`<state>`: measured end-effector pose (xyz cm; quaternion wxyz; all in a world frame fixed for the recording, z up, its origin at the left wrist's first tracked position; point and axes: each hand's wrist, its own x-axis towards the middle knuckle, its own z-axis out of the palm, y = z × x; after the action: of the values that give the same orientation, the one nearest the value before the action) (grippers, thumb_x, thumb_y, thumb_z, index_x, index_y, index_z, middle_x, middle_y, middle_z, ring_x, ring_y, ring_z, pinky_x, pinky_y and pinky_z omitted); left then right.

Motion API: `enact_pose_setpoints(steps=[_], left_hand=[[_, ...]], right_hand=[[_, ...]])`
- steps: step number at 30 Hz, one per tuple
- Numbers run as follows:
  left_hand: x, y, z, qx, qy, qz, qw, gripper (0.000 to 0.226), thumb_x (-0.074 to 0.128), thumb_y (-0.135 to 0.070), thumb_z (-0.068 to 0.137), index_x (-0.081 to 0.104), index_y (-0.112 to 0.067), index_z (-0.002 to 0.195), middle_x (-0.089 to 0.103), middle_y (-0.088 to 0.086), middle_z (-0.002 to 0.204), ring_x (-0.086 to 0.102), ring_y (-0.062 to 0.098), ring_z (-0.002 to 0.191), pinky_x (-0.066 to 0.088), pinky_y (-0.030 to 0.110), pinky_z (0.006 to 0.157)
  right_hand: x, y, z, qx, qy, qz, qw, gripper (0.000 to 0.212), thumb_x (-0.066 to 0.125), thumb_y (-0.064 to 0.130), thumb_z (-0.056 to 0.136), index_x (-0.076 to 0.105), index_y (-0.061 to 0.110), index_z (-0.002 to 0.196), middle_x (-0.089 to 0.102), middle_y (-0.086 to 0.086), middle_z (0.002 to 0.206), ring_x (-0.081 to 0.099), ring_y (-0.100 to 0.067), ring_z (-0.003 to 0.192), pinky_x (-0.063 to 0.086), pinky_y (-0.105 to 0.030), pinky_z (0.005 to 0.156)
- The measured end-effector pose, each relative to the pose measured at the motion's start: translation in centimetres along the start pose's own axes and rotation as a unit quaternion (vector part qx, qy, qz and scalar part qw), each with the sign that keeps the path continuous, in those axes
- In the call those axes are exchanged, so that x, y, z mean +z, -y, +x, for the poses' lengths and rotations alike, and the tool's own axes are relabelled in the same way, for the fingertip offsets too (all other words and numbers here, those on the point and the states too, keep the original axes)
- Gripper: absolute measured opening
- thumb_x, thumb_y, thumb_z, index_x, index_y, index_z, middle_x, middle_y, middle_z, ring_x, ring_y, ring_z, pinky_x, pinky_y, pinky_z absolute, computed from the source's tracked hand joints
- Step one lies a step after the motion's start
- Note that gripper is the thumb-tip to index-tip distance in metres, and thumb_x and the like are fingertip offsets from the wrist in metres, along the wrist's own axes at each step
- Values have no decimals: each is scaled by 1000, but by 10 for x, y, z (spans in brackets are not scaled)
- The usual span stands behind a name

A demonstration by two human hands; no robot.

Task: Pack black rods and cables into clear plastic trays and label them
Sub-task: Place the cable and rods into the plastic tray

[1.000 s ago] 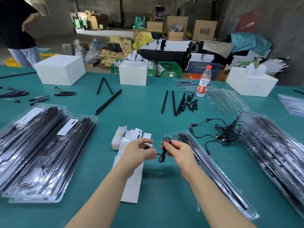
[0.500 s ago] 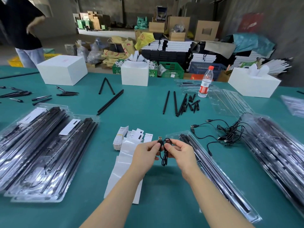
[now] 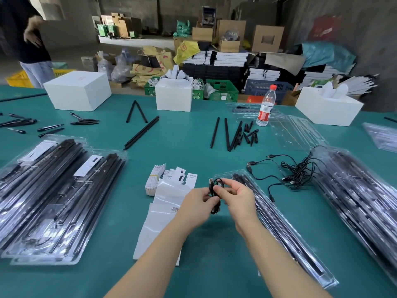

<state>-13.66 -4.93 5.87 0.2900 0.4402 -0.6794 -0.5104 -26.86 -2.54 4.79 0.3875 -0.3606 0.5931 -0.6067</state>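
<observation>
Both hands meet at centre frame, above the green table [image 3: 193, 147]. Left hand [image 3: 196, 208] and right hand [image 3: 237, 200] each pinch the same coiled black cable [image 3: 216, 191], held in the air, USB plug sticking up at the top of the coil. Open clear tray [image 3: 279, 224] with black rods inside lies just right of the hands, running toward the lower right. Spare cables [image 3: 294, 173] sit tangled at right of centre; loose rods [image 3: 227, 134] at upper centre; label sheets [image 3: 171, 196] under the left wrist.

Step in hand, as I judge it: finish bundling the cable, then seat it in the tray. To do it well: keep loops even and tight, tuck the plug so the coil can't spring open, keep one pinch on it till it sits in a tray pocket beside the rods, not across them, so the tray closes flat.
</observation>
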Motion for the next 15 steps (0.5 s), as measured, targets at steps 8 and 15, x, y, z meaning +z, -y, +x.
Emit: enact_pose_setpoints(steps=[8,15], left_hand=[[6,-2,1,1,15,138,990,20,49,-30,102,63,-16,103,69,0,92,63,21,86,51,37,82],[0,4,10,0,7,143,990,8,54,-22,100,62,-21,102,70,-4,95,64,17,91,50,31,84]], right_hand=[[0,4,-4,27,-11,81,996,19,75,2,85,72,9,103,75,-9,77,70,-20,65,53,-22,56],[0,9,-1,-9,26,12,1000,15,76,2,82,72,12,92,77,-6,80,72,-15,72,54,-18,66]])
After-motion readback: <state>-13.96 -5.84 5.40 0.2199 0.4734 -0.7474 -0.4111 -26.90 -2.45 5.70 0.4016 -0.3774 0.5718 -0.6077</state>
